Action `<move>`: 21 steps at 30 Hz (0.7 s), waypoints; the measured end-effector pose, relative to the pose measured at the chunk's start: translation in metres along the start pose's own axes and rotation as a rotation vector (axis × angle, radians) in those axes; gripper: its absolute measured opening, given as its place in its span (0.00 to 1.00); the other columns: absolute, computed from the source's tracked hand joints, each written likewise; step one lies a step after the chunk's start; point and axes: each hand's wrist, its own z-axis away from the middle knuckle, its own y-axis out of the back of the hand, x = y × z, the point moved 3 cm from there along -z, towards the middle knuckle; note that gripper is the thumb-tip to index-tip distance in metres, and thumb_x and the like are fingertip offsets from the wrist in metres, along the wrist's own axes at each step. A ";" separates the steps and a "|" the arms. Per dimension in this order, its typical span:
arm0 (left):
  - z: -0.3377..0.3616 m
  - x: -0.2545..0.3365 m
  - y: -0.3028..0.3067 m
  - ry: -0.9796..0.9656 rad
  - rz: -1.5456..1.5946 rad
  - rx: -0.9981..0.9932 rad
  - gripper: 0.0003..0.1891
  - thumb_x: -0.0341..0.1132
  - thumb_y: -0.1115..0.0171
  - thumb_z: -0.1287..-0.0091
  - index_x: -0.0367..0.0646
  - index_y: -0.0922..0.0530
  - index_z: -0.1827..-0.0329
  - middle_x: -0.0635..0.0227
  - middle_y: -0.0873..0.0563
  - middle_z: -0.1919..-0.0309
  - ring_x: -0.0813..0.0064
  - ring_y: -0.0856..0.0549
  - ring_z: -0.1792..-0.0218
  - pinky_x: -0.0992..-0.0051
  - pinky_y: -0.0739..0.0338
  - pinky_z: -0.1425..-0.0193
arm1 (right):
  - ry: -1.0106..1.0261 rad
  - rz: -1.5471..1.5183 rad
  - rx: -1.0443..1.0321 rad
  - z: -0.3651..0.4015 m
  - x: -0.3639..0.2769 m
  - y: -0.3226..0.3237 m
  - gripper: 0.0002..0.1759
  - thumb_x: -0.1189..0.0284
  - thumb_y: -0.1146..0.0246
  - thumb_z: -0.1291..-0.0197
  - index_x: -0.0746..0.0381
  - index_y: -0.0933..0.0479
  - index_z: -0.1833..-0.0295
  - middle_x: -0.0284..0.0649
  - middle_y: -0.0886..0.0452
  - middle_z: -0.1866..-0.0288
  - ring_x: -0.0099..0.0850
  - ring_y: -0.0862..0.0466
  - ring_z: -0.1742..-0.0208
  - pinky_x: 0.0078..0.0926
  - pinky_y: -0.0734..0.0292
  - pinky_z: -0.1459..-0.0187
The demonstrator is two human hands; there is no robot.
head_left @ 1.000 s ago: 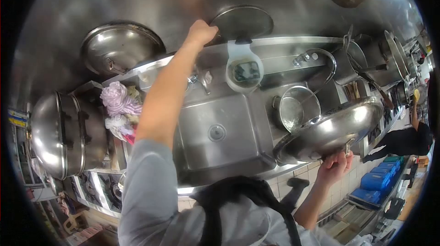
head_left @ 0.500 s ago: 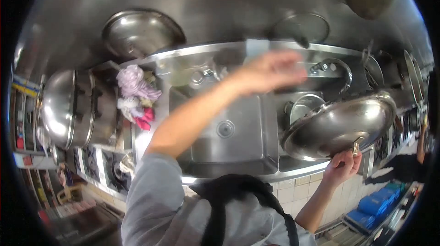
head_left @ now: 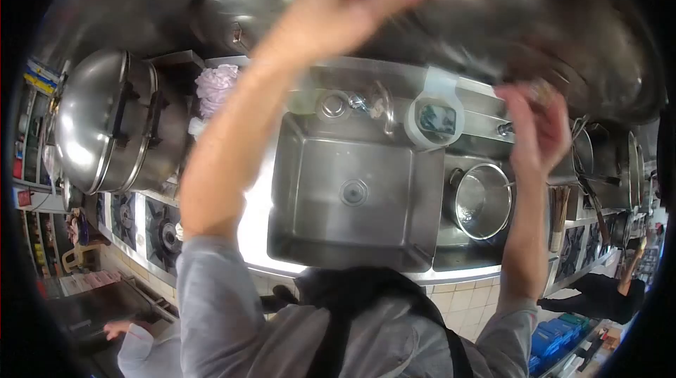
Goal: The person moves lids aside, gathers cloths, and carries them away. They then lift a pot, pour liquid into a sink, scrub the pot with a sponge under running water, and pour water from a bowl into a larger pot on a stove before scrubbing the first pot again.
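Observation:
A large, blurred metal lid (head_left: pixel 486 19) fills the upper right, tilted against the steel wall behind the sinks. My right hand (head_left: pixel 542 131) is raised at its lower side, fingers closed around the shiny handle. Higher up on the left, my left hand (head_left: pixel 345 15) reaches to the lid's left side with the thumb out. Its other fingers are blurred and run toward the top edge. Below the hands, a translucent plastic dipper (head_left: pixel 440 81) rests at the back of the sink divider. A metal pot (head_left: pixel 482 202) stands in the right basin.
The left sink basin (head_left: pixel 352 227) lies below my arms. Another lid (head_left: pixel 243 8) leans on the wall beside a purple cloth (head_left: pixel 217 86). A big lidded pot (head_left: pixel 84 128) stands at left. Another person's hand (head_left: pixel 116 329) shows lower left; a person in black (head_left: pixel 605 293) is at right.
The lid has gone from over the right basin up toward the wall, uncovering the pot. My right hand rose with it. My left hand moved up and left, and the view shifted.

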 end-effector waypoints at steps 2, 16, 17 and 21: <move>-0.003 -0.017 0.035 0.088 -0.202 -0.155 0.25 0.39 0.34 0.28 0.48 0.27 0.29 0.68 0.10 0.62 0.71 0.14 0.61 0.76 0.18 0.49 | -0.023 0.134 -0.156 -0.020 0.011 -0.030 0.08 0.78 0.34 0.32 0.68 0.19 0.50 0.38 0.13 0.56 0.25 0.16 0.54 0.24 0.21 0.48; 0.076 -0.129 0.070 0.295 -0.722 0.177 0.24 0.32 0.33 0.37 0.38 0.21 0.37 0.49 0.17 0.43 0.50 0.20 0.38 0.61 0.25 0.32 | -0.382 0.072 -0.384 0.004 0.182 -0.136 0.10 0.72 0.33 0.30 0.65 0.21 0.48 0.35 0.14 0.54 0.20 0.18 0.52 0.22 0.23 0.48; 0.091 -0.113 0.061 0.205 -0.811 0.351 0.25 0.30 0.33 0.38 0.38 0.22 0.36 0.48 0.20 0.37 0.47 0.24 0.33 0.59 0.28 0.28 | -0.368 0.002 -0.367 0.008 0.192 -0.139 0.11 0.70 0.34 0.28 0.65 0.21 0.47 0.34 0.15 0.53 0.20 0.18 0.52 0.23 0.23 0.50; 0.178 -0.011 0.019 0.245 -0.441 0.371 0.23 0.30 0.34 0.32 0.39 0.24 0.34 0.47 0.26 0.30 0.49 0.27 0.28 0.58 0.31 0.25 | -0.541 -0.027 -0.346 0.004 0.202 -0.138 0.13 0.70 0.36 0.27 0.66 0.23 0.44 0.36 0.16 0.49 0.23 0.19 0.51 0.25 0.23 0.45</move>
